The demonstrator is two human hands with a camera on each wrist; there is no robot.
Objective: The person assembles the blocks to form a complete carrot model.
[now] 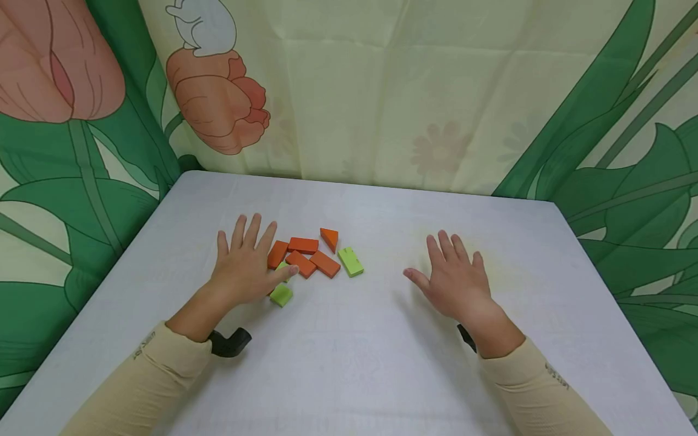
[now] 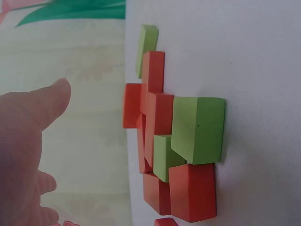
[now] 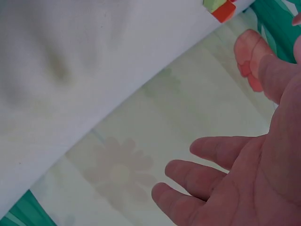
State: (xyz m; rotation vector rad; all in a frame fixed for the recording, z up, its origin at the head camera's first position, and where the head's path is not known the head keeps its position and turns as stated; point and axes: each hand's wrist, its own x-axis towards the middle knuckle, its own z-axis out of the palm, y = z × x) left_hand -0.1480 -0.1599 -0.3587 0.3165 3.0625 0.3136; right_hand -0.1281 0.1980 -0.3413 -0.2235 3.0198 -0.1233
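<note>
A cluster of flat blocks lies on the white table [image 1: 354, 363]. It holds several orange blocks [image 1: 303, 245], an orange triangle [image 1: 329, 238] and green blocks [image 1: 351, 261]. My left hand [image 1: 245, 260] lies flat with its fingers spread at the cluster's left edge. Its thumb reaches towards a small green block [image 1: 281, 295] and partly covers another. The left wrist view shows the thumb [image 2: 47, 103] beside a green block [image 2: 197, 129] and orange blocks [image 2: 193, 190], holding nothing. My right hand [image 1: 452, 278] is spread and empty, well right of the blocks; its fingers [image 3: 207, 179] show loosely curved.
A floral curtain [image 1: 382, 91] with green leaves surrounds the table at the back and both sides. The table's back edge [image 1: 371, 184] runs just beyond the blocks. A dark wrist strap [image 1: 231, 342] shows under the left sleeve.
</note>
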